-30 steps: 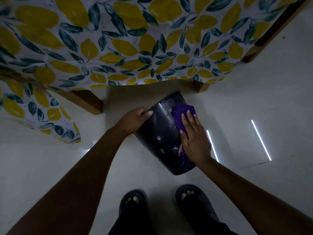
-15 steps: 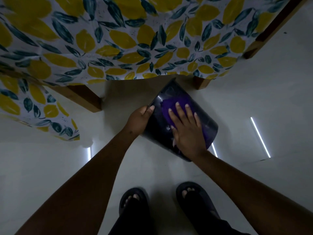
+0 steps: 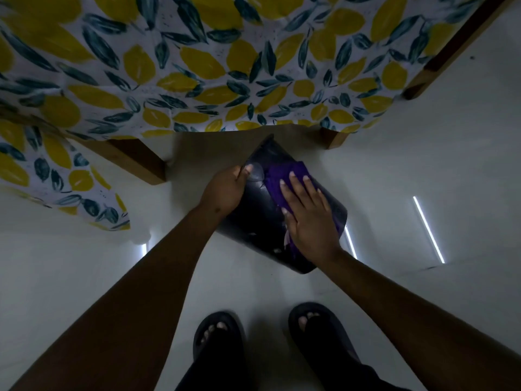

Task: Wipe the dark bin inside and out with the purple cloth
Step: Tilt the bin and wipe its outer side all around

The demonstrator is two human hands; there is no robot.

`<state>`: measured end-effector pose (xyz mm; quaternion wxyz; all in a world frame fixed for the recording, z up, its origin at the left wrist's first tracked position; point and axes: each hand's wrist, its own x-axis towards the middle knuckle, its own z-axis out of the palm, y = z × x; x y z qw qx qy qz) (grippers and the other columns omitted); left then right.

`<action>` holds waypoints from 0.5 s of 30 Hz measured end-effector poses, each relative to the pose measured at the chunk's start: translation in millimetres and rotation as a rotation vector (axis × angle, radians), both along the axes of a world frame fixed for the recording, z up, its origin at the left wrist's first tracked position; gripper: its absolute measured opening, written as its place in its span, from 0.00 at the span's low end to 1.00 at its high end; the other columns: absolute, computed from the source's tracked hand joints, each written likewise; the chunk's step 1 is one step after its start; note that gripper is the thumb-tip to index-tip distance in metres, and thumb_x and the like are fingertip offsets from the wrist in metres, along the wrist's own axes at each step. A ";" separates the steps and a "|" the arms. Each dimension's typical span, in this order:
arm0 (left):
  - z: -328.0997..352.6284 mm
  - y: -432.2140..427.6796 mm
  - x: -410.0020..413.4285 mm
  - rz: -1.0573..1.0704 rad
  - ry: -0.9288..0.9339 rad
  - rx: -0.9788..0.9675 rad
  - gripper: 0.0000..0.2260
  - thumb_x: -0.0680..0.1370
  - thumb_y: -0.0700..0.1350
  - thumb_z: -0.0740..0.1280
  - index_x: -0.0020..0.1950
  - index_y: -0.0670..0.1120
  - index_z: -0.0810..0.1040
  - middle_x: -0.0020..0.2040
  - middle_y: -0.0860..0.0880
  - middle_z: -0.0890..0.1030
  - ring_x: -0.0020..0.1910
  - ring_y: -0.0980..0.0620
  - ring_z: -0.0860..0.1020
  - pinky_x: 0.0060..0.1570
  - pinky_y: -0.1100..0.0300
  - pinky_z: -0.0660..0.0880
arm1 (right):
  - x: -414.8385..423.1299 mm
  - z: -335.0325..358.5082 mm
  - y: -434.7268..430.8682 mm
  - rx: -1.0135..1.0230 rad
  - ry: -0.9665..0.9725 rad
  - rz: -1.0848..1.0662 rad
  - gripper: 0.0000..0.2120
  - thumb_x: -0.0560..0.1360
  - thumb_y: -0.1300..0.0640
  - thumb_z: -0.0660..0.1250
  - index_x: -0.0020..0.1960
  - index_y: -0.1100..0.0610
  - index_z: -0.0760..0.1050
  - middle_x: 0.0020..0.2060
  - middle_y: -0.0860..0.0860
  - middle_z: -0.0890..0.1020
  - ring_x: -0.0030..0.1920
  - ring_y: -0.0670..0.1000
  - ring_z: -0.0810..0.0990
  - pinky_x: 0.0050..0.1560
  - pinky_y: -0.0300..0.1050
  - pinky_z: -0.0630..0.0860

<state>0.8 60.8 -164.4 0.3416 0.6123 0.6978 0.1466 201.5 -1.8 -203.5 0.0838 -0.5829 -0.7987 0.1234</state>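
The dark bin [image 3: 255, 221] is tilted above the pale floor, its rim end pointing away towards the table and its base end near me. My left hand [image 3: 225, 189] grips the bin's left edge near the rim. My right hand [image 3: 308, 218] lies flat on the bin's outer wall, fingers spread, pressing the purple cloth [image 3: 282, 179] against it. Part of the cloth shows beyond my fingertips and a strip shows under my palm. The bin's inside is hidden.
A table with a lemon-and-leaf patterned cloth [image 3: 197, 66] hangs over the far side, with wooden legs [image 3: 141, 162] left and another wooden leg [image 3: 332, 138] right of the bin. My feet in dark sandals [image 3: 217, 334] stand on the glossy floor [image 3: 423, 165] below the bin.
My right hand and the cloth slid along the bin's outer wall, up towards the rim and then slightly back. The bin swung in my left hand's grip, changing its tilt.
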 end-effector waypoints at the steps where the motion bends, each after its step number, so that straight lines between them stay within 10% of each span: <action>1: -0.5 -1.5 -2.3 0.007 0.004 -0.004 0.20 0.82 0.54 0.53 0.52 0.40 0.78 0.53 0.38 0.81 0.54 0.41 0.78 0.50 0.59 0.67 | 2.7 -2.5 -6.1 0.001 0.015 -0.031 0.27 0.81 0.50 0.52 0.78 0.48 0.49 0.78 0.50 0.53 0.78 0.54 0.48 0.74 0.58 0.58; 8: 0.4 -4.8 -0.5 0.039 -0.005 0.010 0.20 0.82 0.53 0.54 0.55 0.40 0.78 0.57 0.38 0.81 0.57 0.40 0.77 0.55 0.55 0.70 | 3.5 -20.3 -46.9 0.107 -0.181 0.272 0.39 0.73 0.52 0.65 0.78 0.48 0.48 0.78 0.53 0.50 0.77 0.62 0.49 0.73 0.63 0.51; 15: -2.3 -4.5 -7.4 -0.003 -0.004 -0.046 0.17 0.82 0.54 0.53 0.45 0.44 0.74 0.50 0.37 0.81 0.52 0.40 0.77 0.46 0.59 0.65 | -3.7 -2.5 -16.5 0.022 -0.019 -0.033 0.29 0.80 0.50 0.55 0.78 0.48 0.50 0.78 0.51 0.54 0.78 0.56 0.51 0.73 0.59 0.59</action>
